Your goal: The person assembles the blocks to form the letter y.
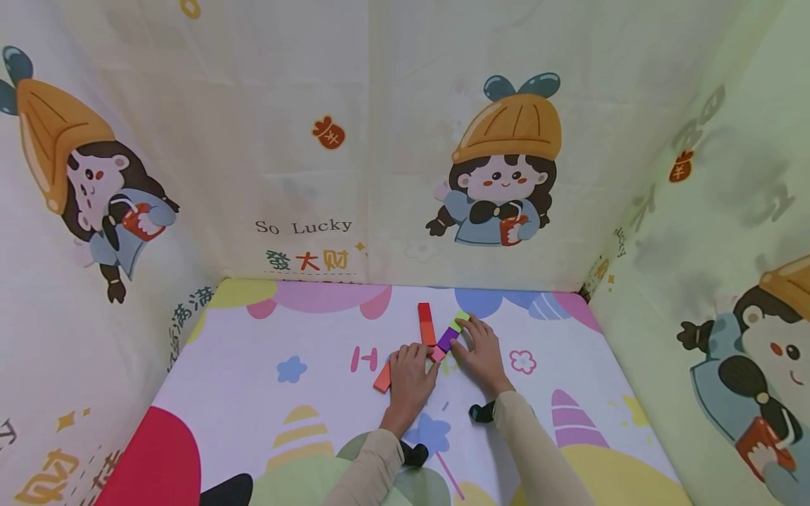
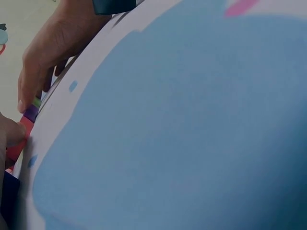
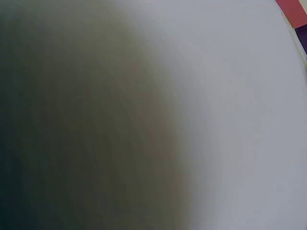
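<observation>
In the head view a slanting row of small blocks lies between the hands: a pink block [image 1: 437, 354], a purple block [image 1: 448, 339] and a green block [image 1: 460, 320]. The left hand [image 1: 413, 372] pinches the pink end between thumb and fingers. With fairly straight fingers, the right hand [image 1: 484, 353] touches the green block, its thumb beside the purple one. A red-orange strip of blocks [image 1: 427, 325] stretches away from the row's near end. Another orange-red block [image 1: 382, 379] pokes out left of the left hand, partly covered. The left wrist view shows a red block [image 2: 17, 146] beside the left thumb.
All of this lies on a white patterned cloth [image 1: 240, 393] on a tabletop. Printed fabric walls [image 1: 392, 176] enclose the back and sides. Dark wrist devices [image 1: 415, 455] hang under both forearms. The right wrist view is mostly blurred, with blocks only at its upper right corner.
</observation>
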`<state>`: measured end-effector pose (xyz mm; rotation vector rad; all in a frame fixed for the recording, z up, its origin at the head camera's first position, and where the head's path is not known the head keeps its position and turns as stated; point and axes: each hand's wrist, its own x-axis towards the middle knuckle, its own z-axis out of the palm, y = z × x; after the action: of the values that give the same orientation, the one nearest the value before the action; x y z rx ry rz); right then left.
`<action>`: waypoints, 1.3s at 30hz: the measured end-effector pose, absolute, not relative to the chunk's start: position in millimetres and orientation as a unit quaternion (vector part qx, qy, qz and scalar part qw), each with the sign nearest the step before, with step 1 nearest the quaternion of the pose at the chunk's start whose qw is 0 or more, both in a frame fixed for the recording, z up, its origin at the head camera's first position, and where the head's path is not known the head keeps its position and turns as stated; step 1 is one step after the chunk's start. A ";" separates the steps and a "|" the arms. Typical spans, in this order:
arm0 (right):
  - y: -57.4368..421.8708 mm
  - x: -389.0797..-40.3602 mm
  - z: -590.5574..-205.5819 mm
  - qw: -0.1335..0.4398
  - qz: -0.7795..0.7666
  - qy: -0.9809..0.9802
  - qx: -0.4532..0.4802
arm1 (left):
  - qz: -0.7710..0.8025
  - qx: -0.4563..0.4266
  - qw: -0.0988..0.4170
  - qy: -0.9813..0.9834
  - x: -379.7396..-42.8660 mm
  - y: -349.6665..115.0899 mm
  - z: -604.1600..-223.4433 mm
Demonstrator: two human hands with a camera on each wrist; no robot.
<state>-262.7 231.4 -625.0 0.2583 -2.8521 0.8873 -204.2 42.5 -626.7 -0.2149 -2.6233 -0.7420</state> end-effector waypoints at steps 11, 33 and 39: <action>231.2 -261.4 -622.8 0.073 0.290 -0.950 0.085 | -0.249 -0.076 0.181 -0.948 -203.8 42.6 -623.3; 229.4 -261.1 -623.5 0.078 0.302 -0.947 0.081 | -0.233 -0.076 0.200 -0.949 -203.0 43.1 -625.0; 228.5 -260.2 -621.0 0.073 0.302 -0.947 0.079 | -0.217 -0.075 0.207 -0.951 -202.6 44.1 -625.5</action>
<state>-260.2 228.5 -621.0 0.2370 -2.8463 0.9063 -202.6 44.1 -625.5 -0.2082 -2.6492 -0.6043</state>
